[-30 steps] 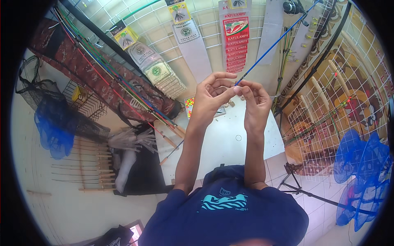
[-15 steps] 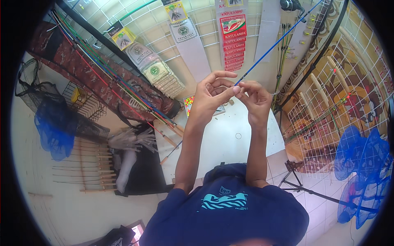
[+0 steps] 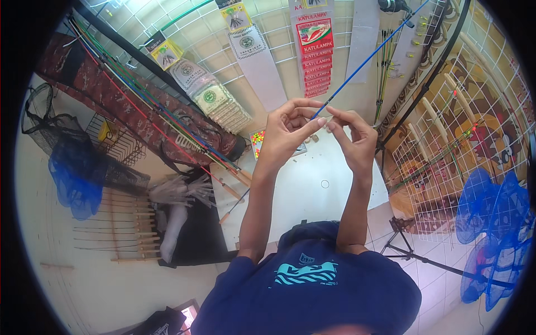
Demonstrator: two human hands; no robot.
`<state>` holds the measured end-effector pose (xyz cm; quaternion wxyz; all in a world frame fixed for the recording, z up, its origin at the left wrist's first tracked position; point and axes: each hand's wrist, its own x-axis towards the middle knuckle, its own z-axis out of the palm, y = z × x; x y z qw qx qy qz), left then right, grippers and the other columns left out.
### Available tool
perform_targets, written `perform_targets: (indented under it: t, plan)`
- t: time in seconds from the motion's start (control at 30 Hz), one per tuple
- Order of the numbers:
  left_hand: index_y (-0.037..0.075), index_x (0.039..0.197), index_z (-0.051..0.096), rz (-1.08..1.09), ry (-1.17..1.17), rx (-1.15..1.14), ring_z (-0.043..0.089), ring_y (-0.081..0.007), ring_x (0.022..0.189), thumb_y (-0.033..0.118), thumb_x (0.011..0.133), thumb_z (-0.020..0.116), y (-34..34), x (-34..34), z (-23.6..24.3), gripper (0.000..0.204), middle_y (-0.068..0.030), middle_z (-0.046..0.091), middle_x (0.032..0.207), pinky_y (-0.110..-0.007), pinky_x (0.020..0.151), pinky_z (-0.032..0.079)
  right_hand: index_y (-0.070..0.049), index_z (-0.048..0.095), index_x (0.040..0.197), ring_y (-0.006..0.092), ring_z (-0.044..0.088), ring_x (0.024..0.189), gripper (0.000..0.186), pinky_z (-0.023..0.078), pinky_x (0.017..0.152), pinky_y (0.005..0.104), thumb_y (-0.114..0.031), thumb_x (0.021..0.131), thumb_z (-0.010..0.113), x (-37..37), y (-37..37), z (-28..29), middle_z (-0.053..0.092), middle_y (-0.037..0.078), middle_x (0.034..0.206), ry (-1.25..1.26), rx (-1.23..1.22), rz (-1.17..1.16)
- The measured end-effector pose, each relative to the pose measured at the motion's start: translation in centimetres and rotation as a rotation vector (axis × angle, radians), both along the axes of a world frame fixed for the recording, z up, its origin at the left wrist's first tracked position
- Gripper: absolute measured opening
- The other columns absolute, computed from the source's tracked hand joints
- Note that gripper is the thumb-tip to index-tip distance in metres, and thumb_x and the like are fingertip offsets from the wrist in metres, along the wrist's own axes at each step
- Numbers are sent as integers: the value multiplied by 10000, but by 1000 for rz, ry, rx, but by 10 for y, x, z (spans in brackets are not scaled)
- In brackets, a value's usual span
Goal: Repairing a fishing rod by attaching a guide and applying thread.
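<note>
A slim blue fishing rod (image 3: 363, 66) slants from the upper right down to my hands, and its lower part passes behind my left forearm. My left hand (image 3: 283, 127) is closed round it, with the thumb pressed along the shaft. Close beside that thumb, my right hand (image 3: 357, 139) pinches thumb and forefinger together on something small and pale, too small to name. The white table (image 3: 290, 195) lies below both hands. On it, partly behind the left hand, is a flat box of bright beads (image 3: 258, 144), with a small ring (image 3: 325, 184) nearer me.
At the left lean a camouflage rod bag (image 3: 111, 103) and several thin rods. Red packets (image 3: 316, 61) hang on the wire grid ahead. A black fishing reel (image 3: 393, 5) is at the upper right. Blue nets (image 3: 483, 201) and a black tripod (image 3: 403, 248) stand to the right.
My right hand has shifted slightly right and down, its fingers still pinched. The rod's upper end has swung a little to the left. My left hand has barely moved.
</note>
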<state>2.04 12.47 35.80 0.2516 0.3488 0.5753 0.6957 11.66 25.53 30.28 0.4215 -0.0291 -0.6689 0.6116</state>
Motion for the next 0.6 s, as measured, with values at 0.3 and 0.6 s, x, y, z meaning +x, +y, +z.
perform_targets:
  t: [0.3, 0.6]
  plan:
    - [-24, 1255, 555, 24, -14, -3, 637, -114, 889, 62, 829, 737, 5, 9, 4, 472, -75, 665, 937, -244, 817, 518, -38, 569, 1224, 79, 501, 800, 412, 406, 766, 241, 0, 829, 682, 2, -6, 7, 589, 6, 832, 100, -12, -39]
    - [-14, 1264, 528, 23, -3, 35, 636, -113, 898, 23, 834, 715, 10, 11, -2, 470, -84, 649, 963, -220, 796, 512, -21, 528, 1201, 84, 548, 894, 332, 440, 800, 217, -18, 891, 648, -5, -14, 3, 571, 47, 959, 223, -326, 89]
